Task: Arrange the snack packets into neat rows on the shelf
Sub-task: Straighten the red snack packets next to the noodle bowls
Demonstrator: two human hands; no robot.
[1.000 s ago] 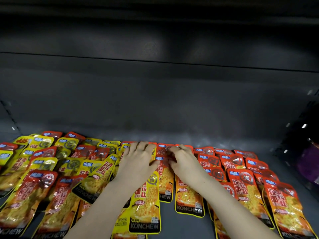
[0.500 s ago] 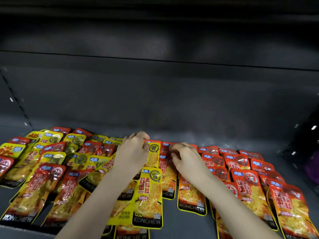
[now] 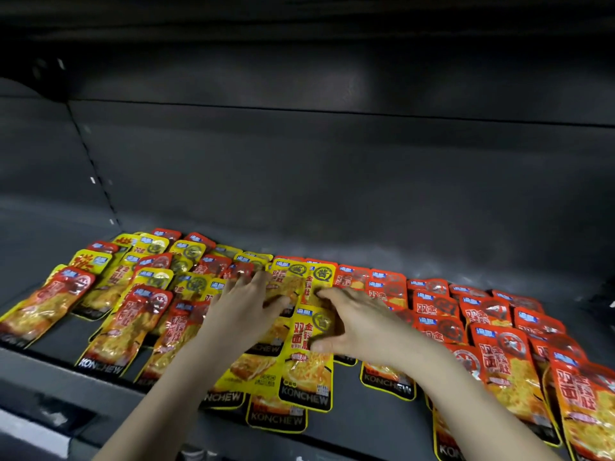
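The dark grey shelf (image 3: 369, 427) carries overlapping snack packets (image 3: 307, 371): red and yellow jumbled at the left, red in tidier rows at the right.

Overlapping glossy red and yellow foil snack packets (image 3: 133, 314) cover most of the dark grey metal shelf floor (image 3: 366, 424) from left to right. Bare strips lie open behind them, below the dark back panel (image 3: 332, 178), and along the front.
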